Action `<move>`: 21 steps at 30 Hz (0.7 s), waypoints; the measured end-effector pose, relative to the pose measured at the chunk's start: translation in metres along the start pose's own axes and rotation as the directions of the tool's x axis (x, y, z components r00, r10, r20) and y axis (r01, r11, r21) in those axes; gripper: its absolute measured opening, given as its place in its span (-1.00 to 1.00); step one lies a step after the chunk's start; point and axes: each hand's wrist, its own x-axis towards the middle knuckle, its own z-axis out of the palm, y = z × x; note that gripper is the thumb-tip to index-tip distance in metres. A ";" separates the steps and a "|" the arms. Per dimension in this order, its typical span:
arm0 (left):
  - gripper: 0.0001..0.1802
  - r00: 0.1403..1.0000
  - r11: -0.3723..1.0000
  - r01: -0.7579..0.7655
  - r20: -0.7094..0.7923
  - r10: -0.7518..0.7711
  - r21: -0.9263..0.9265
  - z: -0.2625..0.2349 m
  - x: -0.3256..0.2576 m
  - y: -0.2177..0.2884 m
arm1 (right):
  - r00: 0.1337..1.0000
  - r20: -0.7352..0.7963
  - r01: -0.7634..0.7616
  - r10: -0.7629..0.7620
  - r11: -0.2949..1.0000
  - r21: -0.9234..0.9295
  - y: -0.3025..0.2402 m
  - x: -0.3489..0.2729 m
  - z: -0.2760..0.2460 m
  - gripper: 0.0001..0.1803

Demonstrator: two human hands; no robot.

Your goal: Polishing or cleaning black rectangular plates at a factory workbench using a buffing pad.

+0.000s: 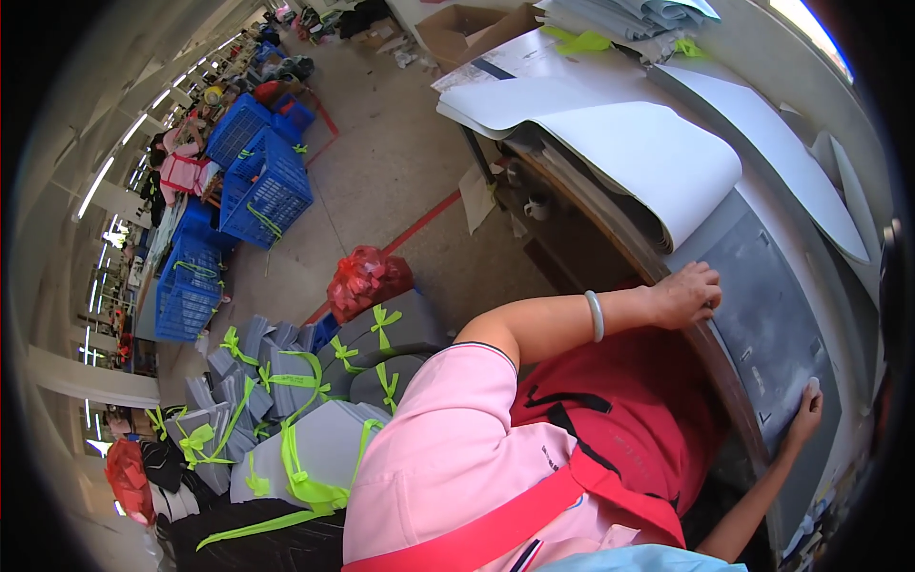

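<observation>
factory workshop, blue crates (188, 300), tied grey bundles (338, 429), strip lights (96, 187)

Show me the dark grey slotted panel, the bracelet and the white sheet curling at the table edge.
Dark grey slotted panel (764, 315): head view, middle of its upper face.
Bracelet (597, 316): head view, the band's outer surface.
White sheet (658, 157): head view, its upper face near the curl.

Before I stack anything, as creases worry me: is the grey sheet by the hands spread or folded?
Spread: the grey sheet lies flat, no fold showing between left hand and right hand.
</observation>
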 end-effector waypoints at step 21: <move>-0.84 0.996 0.999 0.012 -0.082 -0.016 -0.044 0.003 -0.004 0.001 | 0.998 -0.065 -0.001 -0.005 0.995 -0.097 -0.012 -0.010 0.004 -0.57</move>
